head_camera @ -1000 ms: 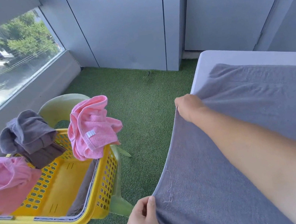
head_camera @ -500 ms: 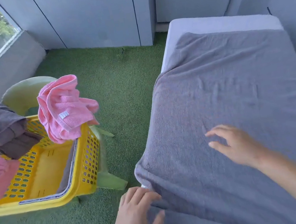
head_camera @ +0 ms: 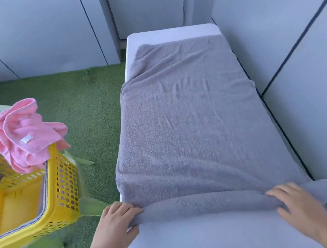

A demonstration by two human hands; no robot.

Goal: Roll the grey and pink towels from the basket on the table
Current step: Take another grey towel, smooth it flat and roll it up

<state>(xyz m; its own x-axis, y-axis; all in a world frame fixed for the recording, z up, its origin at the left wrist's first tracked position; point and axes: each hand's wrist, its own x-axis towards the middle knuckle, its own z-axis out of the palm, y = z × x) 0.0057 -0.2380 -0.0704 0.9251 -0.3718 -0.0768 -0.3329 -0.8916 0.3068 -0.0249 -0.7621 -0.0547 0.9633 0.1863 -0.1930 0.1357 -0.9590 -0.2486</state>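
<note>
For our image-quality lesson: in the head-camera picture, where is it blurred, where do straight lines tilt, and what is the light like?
Head view: the yellow basket at the left edge is smeared by blur; the grey towel mid-frame is sharper; the wall seams lean outward, wide-angle distortion; light is soft and even, without glare or hard shadows.

White table beside grey wall panels, standing on green turf floor, 1 grey towel spread over most of its top, near end rolled into a tube, left side draped over the edge, bare strips at both ends
</note>
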